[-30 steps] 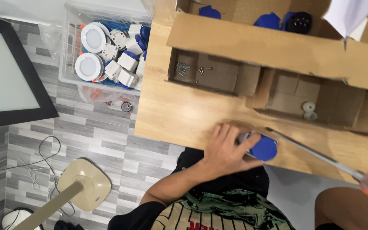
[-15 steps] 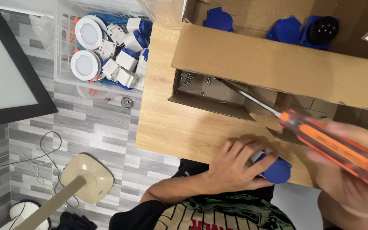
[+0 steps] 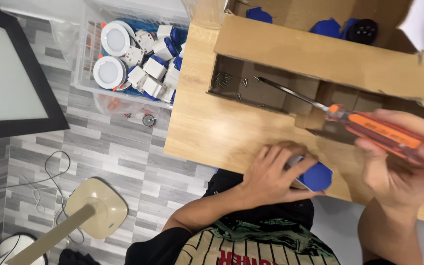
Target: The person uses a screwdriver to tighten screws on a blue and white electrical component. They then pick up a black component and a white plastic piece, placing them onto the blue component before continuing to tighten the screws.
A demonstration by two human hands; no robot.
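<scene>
My left hand (image 3: 271, 176) grips a blue and grey plug part (image 3: 313, 175) at the near edge of the wooden table (image 3: 207, 132). My right hand (image 3: 403, 167) is closed around the orange handle of a screwdriver (image 3: 364, 125). Its long metal shaft points left, with the tip over a cardboard compartment (image 3: 251, 86) holding several loose screws. The tip hangs just above the screws; I cannot tell if it touches them.
A cardboard box (image 3: 320, 54) with dividers covers the table's far side and holds blue parts (image 3: 327, 27). On the tiled floor to the left stand a clear bin (image 3: 133, 54) of white and blue fittings, a black-framed panel (image 3: 11, 83) and a beige lamp base (image 3: 96, 206).
My right hand has brought the screwdriver up from the right and swung its tip left into the screw compartment. My left hand keeps hold of the blue part in the same spot.
</scene>
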